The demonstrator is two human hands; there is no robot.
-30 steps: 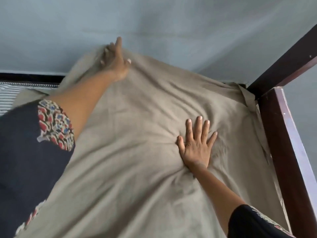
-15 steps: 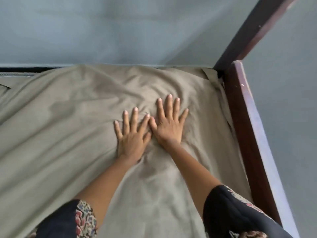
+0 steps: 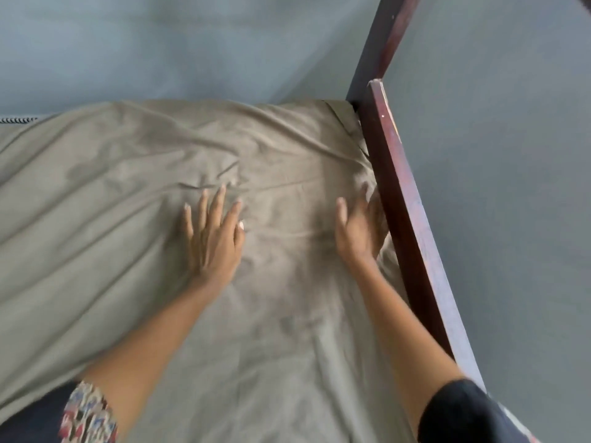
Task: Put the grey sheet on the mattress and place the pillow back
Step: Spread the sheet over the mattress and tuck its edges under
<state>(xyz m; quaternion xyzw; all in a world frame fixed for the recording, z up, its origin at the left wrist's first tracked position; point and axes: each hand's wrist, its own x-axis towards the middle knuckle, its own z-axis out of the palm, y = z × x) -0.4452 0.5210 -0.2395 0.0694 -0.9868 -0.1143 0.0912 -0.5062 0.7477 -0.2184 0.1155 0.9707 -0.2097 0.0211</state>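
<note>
The grey sheet (image 3: 134, 244) lies spread over the mattress, wrinkled around its middle and far corner. My left hand (image 3: 214, 235) presses flat on it with fingers spread, near the centre. My right hand (image 3: 359, 228) lies on the sheet at its right edge, fingers straight and blurred, touching the wooden bed rail (image 3: 412, 225). A strip of the striped mattress (image 3: 17, 119) shows at the far left. No pillow is in view.
A dark wooden bedpost (image 3: 380, 43) rises at the far right corner. Grey walls (image 3: 192, 43) close the bed on the far side and on the right behind the rail.
My two hands were side by side on the sheet; now they are apart. The right hand has slid to the bed rail, the left stays near the middle.
</note>
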